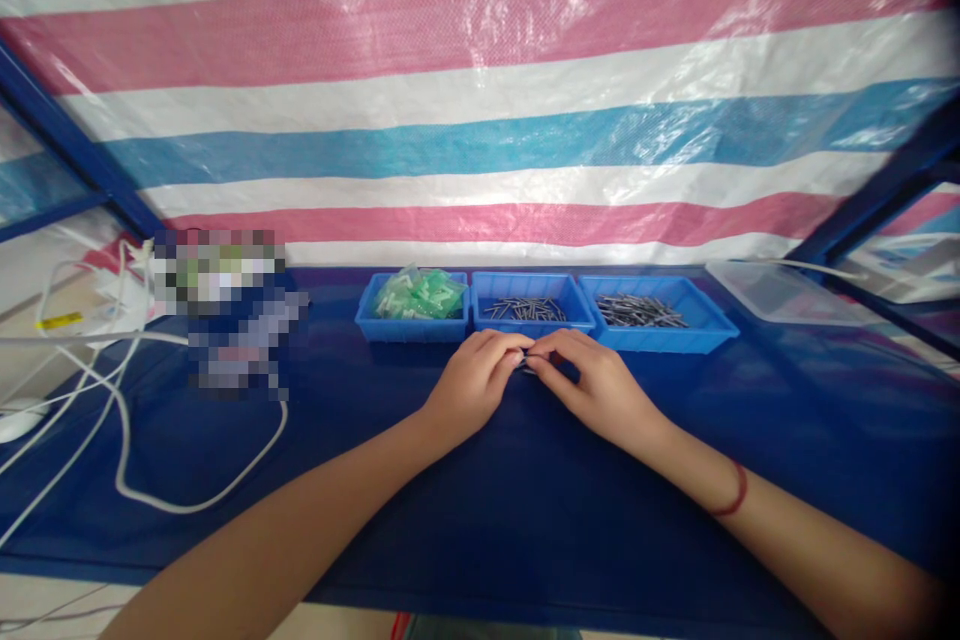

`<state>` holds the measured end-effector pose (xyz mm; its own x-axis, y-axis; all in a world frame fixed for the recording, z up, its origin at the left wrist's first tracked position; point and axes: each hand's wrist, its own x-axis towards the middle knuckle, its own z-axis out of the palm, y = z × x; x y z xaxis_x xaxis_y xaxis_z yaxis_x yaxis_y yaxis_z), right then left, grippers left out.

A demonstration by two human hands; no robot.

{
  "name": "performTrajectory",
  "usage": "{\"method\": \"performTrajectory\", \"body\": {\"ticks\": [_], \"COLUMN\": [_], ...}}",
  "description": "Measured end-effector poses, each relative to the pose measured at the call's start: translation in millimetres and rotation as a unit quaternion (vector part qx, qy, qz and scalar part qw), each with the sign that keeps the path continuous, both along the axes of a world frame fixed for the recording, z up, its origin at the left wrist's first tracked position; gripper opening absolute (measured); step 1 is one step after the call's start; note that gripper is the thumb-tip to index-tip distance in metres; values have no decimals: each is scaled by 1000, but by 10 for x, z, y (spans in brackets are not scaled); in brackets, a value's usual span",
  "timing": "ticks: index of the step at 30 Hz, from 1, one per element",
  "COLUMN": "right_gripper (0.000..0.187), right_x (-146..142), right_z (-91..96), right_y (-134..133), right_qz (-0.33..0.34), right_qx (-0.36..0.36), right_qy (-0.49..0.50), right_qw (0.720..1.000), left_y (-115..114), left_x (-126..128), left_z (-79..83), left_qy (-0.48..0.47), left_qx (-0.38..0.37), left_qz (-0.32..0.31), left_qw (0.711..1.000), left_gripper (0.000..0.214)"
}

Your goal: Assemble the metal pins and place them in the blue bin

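My left hand [474,375] and my right hand [600,382] meet fingertip to fingertip just in front of the middle bin. Both are closed in a pinch. Between the left fingertips shows a small whitish piece [519,358], too small to name. The right fingertips pinch at its other side, where a thin dark sliver shows; what they hold is mostly hidden. Right behind the hands, the middle blue bin [480,305] holds thin metal pins [525,309]. The right blue bin [709,320] has more metal pins [641,311], and the left blue bin [412,330] contains green and clear plastic pieces [420,295].
A striped plastic sheet [480,140] hangs behind the blue table [480,520]. White cables [172,508] loop across the left side near blurred-out items [240,340]. At the back right lies a translucent plastic lid or tray [780,295]. Blue frame posts flank both sides.
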<state>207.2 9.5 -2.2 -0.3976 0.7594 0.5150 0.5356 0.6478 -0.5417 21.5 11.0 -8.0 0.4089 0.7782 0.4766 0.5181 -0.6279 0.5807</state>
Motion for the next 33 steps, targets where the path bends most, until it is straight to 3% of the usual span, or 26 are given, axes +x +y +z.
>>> {"method": "performTrajectory", "body": {"ticks": [9, 15, 19, 27, 30, 33], "right_gripper": [10, 10, 6, 5, 7, 10], "right_x": [10, 6, 7, 74, 127, 290], "right_z": [73, 63, 85, 131, 176, 269], "right_y": [-47, -56, -78, -30, 16, 113], "right_qz": [-17, 2, 24, 21, 29, -25], "right_qx": [-52, -63, -30, 23, 74, 135], "right_qy": [107, 120, 106, 52, -11, -71], "right_qw": [993, 991, 994, 998, 997, 988], "left_y": [-20, -37, -45, -50, -50, -65], "left_x": [8, 4, 7, 1, 0, 5], "left_z": [14, 50, 64, 79, 74, 74], "left_qy": [65, 86, 85, -17, -8, 40], "left_qx": [3, 2, 0, -1, -1, 0], "left_qz": [9, -4, -6, 29, 37, 46], "left_qw": [998, 996, 996, 999, 999, 998], "left_gripper": [23, 22, 20, 17, 19, 26]}}
